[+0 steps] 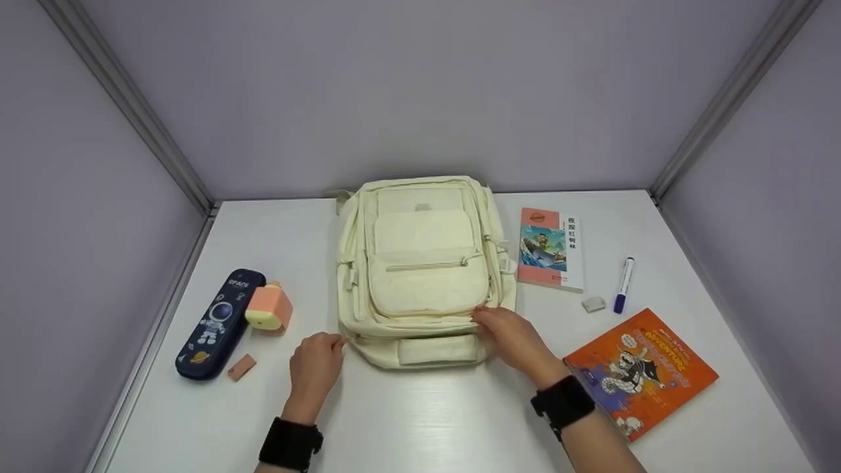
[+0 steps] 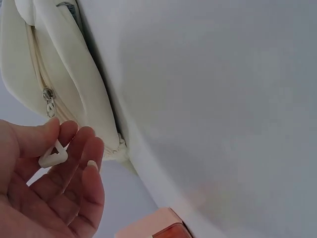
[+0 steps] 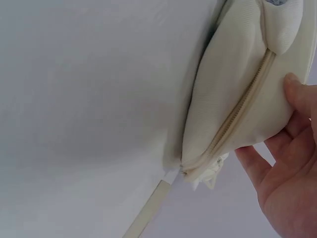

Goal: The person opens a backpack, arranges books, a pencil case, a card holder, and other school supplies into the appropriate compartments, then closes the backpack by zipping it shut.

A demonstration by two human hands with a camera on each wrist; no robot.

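Observation:
A cream backpack [image 1: 428, 292] lies front side up in the middle of the white table, its base towards me. At its lower left corner, my left hand [image 1: 317, 364] pinches a zipper pull [image 2: 51, 107]. A white triangular loop [image 2: 53, 157] hangs among that hand's fingers in the left wrist view. My right hand [image 1: 516, 338] grips the bag's fabric near the lower right corner, thumb on the front and other fingers partly hidden behind. The closed zipper [image 3: 242, 106] runs beside this thumb in the right wrist view.
On the left are a navy pencil case [image 1: 220, 325], a pink and yellow box-shaped object [image 1: 269, 307] and a pink eraser [image 1: 242, 367]. To the right lie a small book [image 1: 550, 249], a white eraser [image 1: 593, 304], a marker [image 1: 624, 284] and an orange book [image 1: 644, 374].

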